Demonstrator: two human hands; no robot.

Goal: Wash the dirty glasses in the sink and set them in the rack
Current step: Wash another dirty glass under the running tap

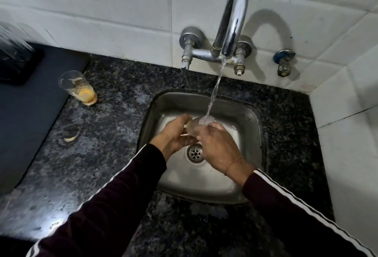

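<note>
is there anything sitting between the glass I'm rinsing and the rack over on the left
Yes. The dirty glass with yellow residue stands on the counter between the sink and the rack.

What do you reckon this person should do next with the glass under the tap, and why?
Probably turn the glass so the water stream runs into and around it. Both the left hand and the right hand hold it over the sink, and the water strikes only one end. After that, the dirty glass with yellow residue waits on the counter.

No legible text or labels anywhere.
</note>
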